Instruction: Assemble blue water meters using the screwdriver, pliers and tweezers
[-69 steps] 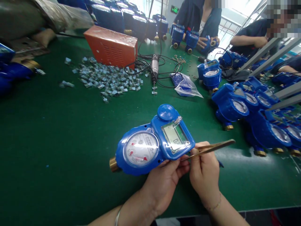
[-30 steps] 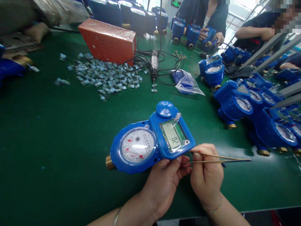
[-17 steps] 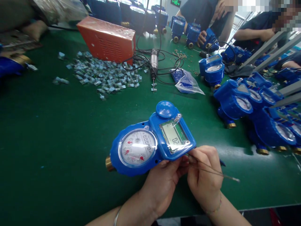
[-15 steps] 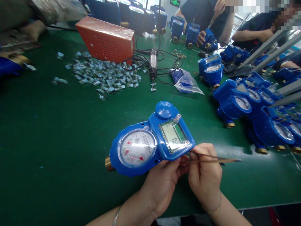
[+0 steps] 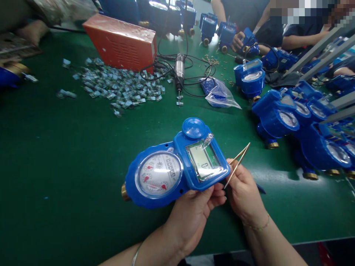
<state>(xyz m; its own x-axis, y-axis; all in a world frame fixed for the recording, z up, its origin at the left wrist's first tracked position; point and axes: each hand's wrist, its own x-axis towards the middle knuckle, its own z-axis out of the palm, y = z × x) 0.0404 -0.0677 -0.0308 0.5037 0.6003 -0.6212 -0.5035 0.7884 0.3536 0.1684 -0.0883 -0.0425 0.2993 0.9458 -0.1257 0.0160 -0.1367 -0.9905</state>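
A blue water meter (image 5: 155, 147) with a round dial (image 5: 158, 173) and a small lit LCD screen (image 5: 201, 160) is tilted toward me, a brass fitting (image 5: 125, 192) at its left end. My left hand (image 5: 191, 218) grips it from below along the near edge; some fingers are hidden beneath. Close to the meter's right corner, my right hand (image 5: 244, 192) is closed round a pair of thin metal tweezers (image 5: 240, 159), their joined end pointing up and away. Whether the tweezers touch the meter I cannot tell. A small dark blue piece (image 5: 261, 189) lies behind the right wrist.
An orange-red box (image 5: 124, 44) stands at the back beside a heap of small clear-and-blue parts (image 5: 119, 87). An electric screwdriver (image 5: 179, 72) with its cable and a plastic bag (image 5: 220, 94) lie nearby. Several blue meters (image 5: 277, 114) crowd the right; other people sit at the back.
My right hand has turned, swinging the tweezers from pointing right to pointing up and away. The meter has shifted very slightly left in view and stays in my left hand.
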